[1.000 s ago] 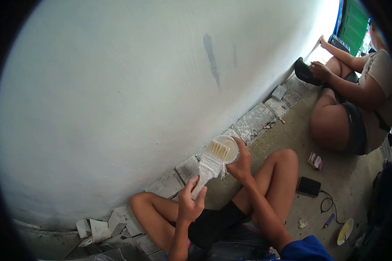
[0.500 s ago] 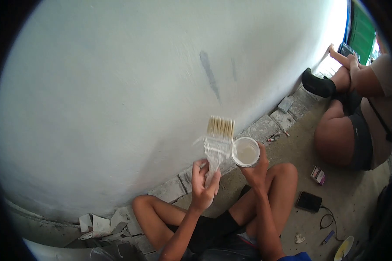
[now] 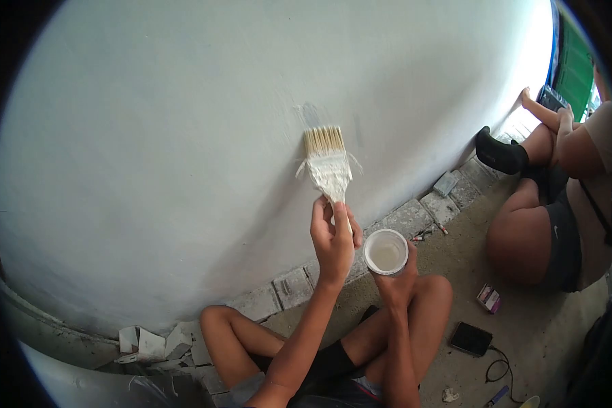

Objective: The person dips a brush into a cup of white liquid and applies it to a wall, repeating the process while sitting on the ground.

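My left hand [image 3: 334,243] is closed round the handle of a wide paintbrush [image 3: 330,173] smeared with white paint. The brush's pale bristles point upward at the white wall [image 3: 183,136], over the lower part of a grey mark [image 3: 311,112]. Whether the bristle tips press on the wall is hard to make out. My right hand [image 3: 398,285] grips a white cup [image 3: 386,252] from below and the right side, above my bent knee. Some whitish liquid shows inside the cup.
Another person [image 3: 551,224] sits at the right near the wall. Paving blocks [image 3: 408,217] line the wall's foot, with broken pieces [image 3: 151,345] at left. On the ground lie a small box [image 3: 488,299], a black device [image 3: 471,338] with a cable and a blue stick-like item [image 3: 498,396].
My left hand has moved up and forward with the paintbrush, from beside the cup to the grey mark, now partly covered. The cup stays in my right hand; the view has shifted slightly.
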Motion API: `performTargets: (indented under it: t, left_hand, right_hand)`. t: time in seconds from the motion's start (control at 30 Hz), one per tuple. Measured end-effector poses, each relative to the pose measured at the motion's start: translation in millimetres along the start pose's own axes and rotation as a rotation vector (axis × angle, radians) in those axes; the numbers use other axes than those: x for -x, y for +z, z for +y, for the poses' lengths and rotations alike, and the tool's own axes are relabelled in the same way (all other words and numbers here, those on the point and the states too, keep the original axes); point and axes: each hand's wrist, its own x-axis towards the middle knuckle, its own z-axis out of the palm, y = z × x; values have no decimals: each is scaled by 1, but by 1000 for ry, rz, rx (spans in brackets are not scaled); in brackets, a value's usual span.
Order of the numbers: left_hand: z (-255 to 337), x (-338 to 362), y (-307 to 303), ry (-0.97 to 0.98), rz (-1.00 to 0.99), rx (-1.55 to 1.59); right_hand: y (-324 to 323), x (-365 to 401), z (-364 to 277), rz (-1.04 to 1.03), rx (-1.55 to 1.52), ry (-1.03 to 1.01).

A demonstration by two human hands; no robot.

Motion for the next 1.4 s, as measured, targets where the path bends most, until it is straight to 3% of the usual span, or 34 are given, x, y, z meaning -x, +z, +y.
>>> performTargets:
  t: [0.17,0.3,0.43,0.57,0.63,0.73,0.87,1.07,1.13,1.27,1.33,1.4]
  left_hand:
    - [-50,35,-24,-89,62,-95]
    - [-42,53,-23,-109,122,-197]
    - [14,10,-5,329,119,-407]
    - [39,-18,6,342,102,-352]
    - [35,-15,-1,130,36,-323]
    - [6,6,-15,-11,55,-293]
    - [-51,35,-42,16,89,-454]
    - [-29,40,-31,105,50,-570]
    - [-4,14,-10,335,52,-501]
    - [23,-27,20,360,-45,-359]
    - [11,-39,27,191,-103,-262]
    - [-21,-36,24,197,-73,-289]
  right_hand:
    - [-6,6,2,23,-14,9]
    - [-8,3,2,38,-4,13]
    - [-3,8,-6,18,16,79]
    - [7,3,0,10,33,25]
    - [8,4,1,-13,-14,47]
    - [7,5,4,14,-6,57]
    - [6,3,4,1,-19,38]
    - [6,4,3,30,-47,75]
    - [6,2,4,23,10,71]
    - [5,1,1,35,0,24]
    - [4,0,-3,85,-7,85]
    - [1,-1,-4,103,23,74]
